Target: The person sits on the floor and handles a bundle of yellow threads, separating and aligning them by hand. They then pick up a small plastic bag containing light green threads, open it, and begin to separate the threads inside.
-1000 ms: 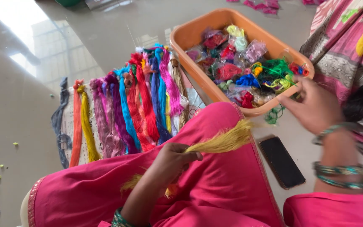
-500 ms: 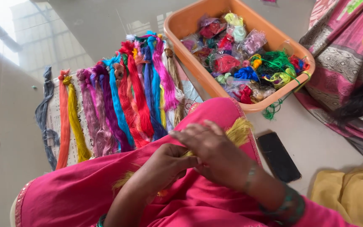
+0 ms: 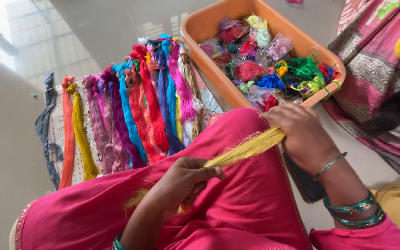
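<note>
The bundle of long yellow silky threads point(image 3: 246, 150) now lies stretched across the knee draped in bright pink cloth point(image 3: 237, 203), held at both ends: the left hand point(image 3: 186, 183) is closed around its lower part, fingers curled over the strands, with a loose tuft of the same yellow fanning out below and to the left of that hand, while the right hand point(image 3: 302, 136) pinches the upper end just beyond the knee's edge. A second ago the right hand was up at the rim of the orange rectangular plastic tub point(image 3: 209, 69); half a second ago it had come back over the left hand; now the two hands are drawn apart and the strands between them look taut and straight rather than bunched, so the bundle appears to be in the middle of being pulled out and smoothed. Just past the right hand, the tub holds small clear packets of coloured thread point(image 3: 274, 65) in red, green, blue and pink. Beyond the left hand, a row of coloured thread skeins point(image 3: 130, 115) lies side by side on a printed sheet on the floor. A dark flat phone point(image 3: 304, 183) lies partly hidden beneath the right wrist, which wears green bangles point(image 3: 353, 208).
</note>
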